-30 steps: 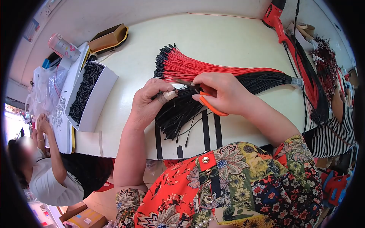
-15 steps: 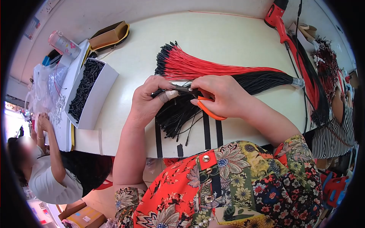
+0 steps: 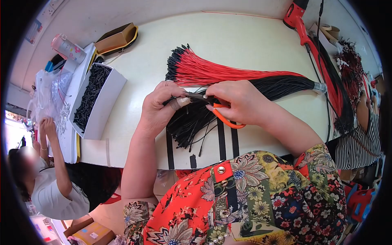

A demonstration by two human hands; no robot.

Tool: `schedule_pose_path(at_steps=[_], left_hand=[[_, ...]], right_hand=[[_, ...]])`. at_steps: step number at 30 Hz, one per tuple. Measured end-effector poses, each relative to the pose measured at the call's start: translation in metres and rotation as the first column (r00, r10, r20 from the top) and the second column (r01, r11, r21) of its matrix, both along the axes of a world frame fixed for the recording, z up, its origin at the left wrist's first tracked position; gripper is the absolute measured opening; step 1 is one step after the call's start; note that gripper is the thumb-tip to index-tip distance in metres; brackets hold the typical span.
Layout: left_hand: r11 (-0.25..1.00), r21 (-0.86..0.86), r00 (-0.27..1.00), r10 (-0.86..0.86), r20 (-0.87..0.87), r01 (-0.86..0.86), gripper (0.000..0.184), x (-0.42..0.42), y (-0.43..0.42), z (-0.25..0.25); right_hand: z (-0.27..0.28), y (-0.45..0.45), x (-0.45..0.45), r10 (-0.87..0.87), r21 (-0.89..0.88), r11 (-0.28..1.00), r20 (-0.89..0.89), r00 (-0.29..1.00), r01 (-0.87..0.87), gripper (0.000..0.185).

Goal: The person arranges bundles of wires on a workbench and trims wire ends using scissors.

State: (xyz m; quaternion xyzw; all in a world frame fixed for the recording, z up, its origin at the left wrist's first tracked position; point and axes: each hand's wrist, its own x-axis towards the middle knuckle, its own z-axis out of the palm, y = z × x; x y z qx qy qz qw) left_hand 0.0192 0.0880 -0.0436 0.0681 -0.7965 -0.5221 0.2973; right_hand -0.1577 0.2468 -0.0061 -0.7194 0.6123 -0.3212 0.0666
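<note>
My right hand [image 3: 234, 100] grips pliers with orange handles [image 3: 227, 118], and their dark jaws reach left to my left fingertips. Thumb and fingers of my left hand [image 3: 162, 105] are pinched together at the jaws, on a thin black wire whose end is mostly hidden. Under both hands lie the black wires [image 3: 188, 124] of a large bundle, their tips spread toward me. Its red wires [image 3: 220, 70] fan out beyond my hands to black tips, and a clear wrap [image 3: 319, 88] binds the bundle's right end.
At left a white box [image 3: 107, 102] holds many small black pieces, with a brown tray [image 3: 116, 40] behind it. A red heat gun [image 3: 300, 28] and more wire bundles are at the right. A co-worker in white [image 3: 61, 192] sits at left; a striped sleeve [image 3: 359, 143] shows at right.
Since a second ago the pliers' jaws have swung down and closer to my left fingertips. My right hand has shifted slightly. The bundle lies where it was.
</note>
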Motion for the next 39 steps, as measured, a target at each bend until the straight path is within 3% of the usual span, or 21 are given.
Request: schedule_pose_path(at_steps=[5, 8, 12, 21, 33, 39], left_hand=[[1.000, 0.016, 1.000, -0.005, 0.010, 0.005, 0.016, 0.000, 0.000, 0.001], [0.999, 0.035, 1.000, -0.007, 0.028, 0.006, 0.015, 0.000, 0.000, 0.001], [0.996, 0.073, 0.997, 0.038, 0.072, -0.043, 0.014, 0.000, 0.000, 0.001], [0.990, 0.128, 0.996, 0.057, 0.072, -0.066, 0.017, 0.001, 0.003, 0.002], [0.995, 0.031, 0.995, 0.092, 0.044, -0.093, 0.021, 0.000, 0.001, -0.003], [0.995, 0.062, 0.995, 0.071, 0.067, -0.075, 0.021, 0.000, 0.001, -0.004]], right_hand=[[-0.004, -0.001, 0.002, -0.011, 0.042, 0.999, -0.040, 0.999, 0.012, 0.019], [-0.004, -0.003, 0.003, -0.018, -0.083, 0.996, 0.080, 0.997, 0.025, 0.022], [0.007, 0.000, -0.001, -0.131, 0.073, 0.990, 0.228, 0.965, 0.117, 0.025], [0.003, 0.001, 0.005, -0.052, 0.060, 0.997, 0.086, 0.995, 0.047, 0.028], [-0.006, 0.000, 0.009, -0.052, 0.013, 0.999, 0.038, 0.998, 0.051, 0.028], [-0.008, -0.001, 0.011, -0.034, -0.031, 0.999, -0.002, 0.999, 0.034, 0.025]])
